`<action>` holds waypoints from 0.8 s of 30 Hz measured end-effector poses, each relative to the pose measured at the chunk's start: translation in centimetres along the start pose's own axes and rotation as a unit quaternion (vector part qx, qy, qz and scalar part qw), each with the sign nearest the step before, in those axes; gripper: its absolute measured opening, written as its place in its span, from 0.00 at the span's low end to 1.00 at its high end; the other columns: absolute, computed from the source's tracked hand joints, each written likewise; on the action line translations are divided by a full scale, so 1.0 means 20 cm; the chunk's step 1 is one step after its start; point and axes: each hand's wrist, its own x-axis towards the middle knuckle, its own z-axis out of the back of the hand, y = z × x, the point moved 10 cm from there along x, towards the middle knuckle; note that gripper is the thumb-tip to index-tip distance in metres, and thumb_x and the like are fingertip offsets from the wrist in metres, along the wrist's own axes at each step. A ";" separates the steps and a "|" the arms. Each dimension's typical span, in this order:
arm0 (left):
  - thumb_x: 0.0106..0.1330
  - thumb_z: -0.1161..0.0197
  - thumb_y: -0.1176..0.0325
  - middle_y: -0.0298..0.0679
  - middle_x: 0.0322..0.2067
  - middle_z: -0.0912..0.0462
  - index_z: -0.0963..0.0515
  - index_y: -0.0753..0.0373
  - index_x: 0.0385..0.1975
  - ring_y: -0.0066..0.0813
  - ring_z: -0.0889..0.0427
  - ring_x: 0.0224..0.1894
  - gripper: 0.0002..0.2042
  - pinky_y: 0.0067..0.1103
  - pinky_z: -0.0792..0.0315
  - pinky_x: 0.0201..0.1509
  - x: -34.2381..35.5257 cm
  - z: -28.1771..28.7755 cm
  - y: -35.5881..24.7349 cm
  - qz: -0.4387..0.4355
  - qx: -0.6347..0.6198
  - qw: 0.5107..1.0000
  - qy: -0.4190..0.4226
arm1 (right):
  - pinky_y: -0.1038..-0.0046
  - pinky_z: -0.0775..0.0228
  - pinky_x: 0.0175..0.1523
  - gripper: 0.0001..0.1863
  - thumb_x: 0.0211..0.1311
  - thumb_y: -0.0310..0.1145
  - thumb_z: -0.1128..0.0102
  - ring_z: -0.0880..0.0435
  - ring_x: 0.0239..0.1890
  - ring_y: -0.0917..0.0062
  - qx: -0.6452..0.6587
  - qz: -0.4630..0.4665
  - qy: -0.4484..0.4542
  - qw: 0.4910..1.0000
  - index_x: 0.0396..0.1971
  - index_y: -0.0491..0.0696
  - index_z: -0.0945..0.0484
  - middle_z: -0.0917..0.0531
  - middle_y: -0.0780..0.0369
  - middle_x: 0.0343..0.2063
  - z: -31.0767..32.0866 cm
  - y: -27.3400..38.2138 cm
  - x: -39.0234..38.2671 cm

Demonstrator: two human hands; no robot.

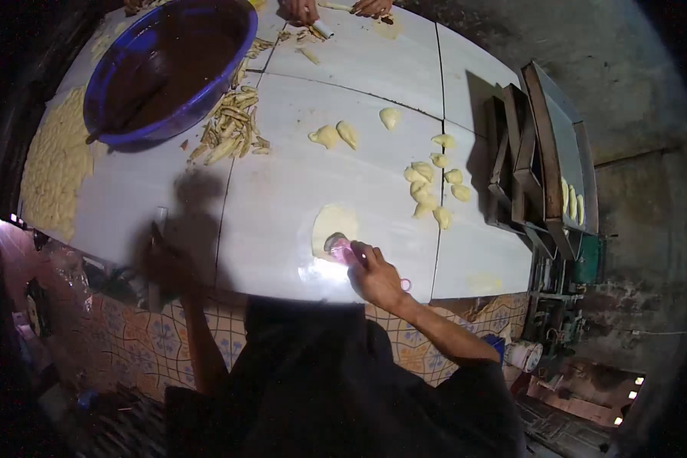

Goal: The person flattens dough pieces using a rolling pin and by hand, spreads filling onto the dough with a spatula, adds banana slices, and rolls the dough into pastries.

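A thin, flattened round of pale dough (330, 221) lies near the table's front edge. My right hand (377, 276) is closed round a pink-handled tool (345, 250), its rounded metal end resting on the dough; whether it is a spoon cannot be made out. To the left, in shadow, my left hand (168, 263) is closed round a narrow pale bar (154, 296) that sticks out above and below the fingers. Several lumps of dough (420, 179) sit right of the flattened round, with a few more lumps (326, 137) farther back.
A large blue basin (244, 57) with a brown mass stands at the back left, beside finger-shaped pieces (233, 126) and a spread of pale pieces (57, 164). Metal trays (553, 137) lean at the right. Another person's hands (301, 11) work at the far edge with a pale tube (322, 29).
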 end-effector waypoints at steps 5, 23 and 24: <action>0.73 0.51 0.70 0.49 0.46 0.17 0.27 0.52 0.66 0.49 0.19 0.47 0.22 0.42 0.26 0.53 0.08 0.05 0.01 0.019 0.005 1.000 0.010 | 0.58 0.20 0.46 0.15 0.67 0.36 0.42 0.20 0.49 0.56 0.055 -0.033 0.211 0.975 0.50 0.46 0.20 0.19 0.49 0.44 0.13 -0.01 0.02; 0.69 0.43 0.66 0.43 0.52 0.19 0.25 0.48 0.64 0.44 0.21 0.53 0.22 0.40 0.31 0.58 -0.14 -0.19 0.31 0.058 0.006 0.998 -0.008 | 0.70 0.22 0.48 0.20 0.57 0.24 0.36 0.13 0.42 0.68 0.458 0.022 0.200 0.866 0.52 0.43 0.20 0.15 0.53 0.45 -0.39 0.50 1.25; 0.71 0.43 0.65 0.43 0.52 0.20 0.25 0.48 0.65 0.45 0.21 0.54 0.22 0.40 0.32 0.59 -0.15 -0.28 0.28 0.060 0.015 0.998 -0.009 | 0.70 0.22 0.49 0.17 0.59 0.27 0.35 0.13 0.42 0.67 0.420 -0.018 0.170 0.891 0.50 0.42 0.19 0.15 0.54 0.48 -0.25 0.47 1.24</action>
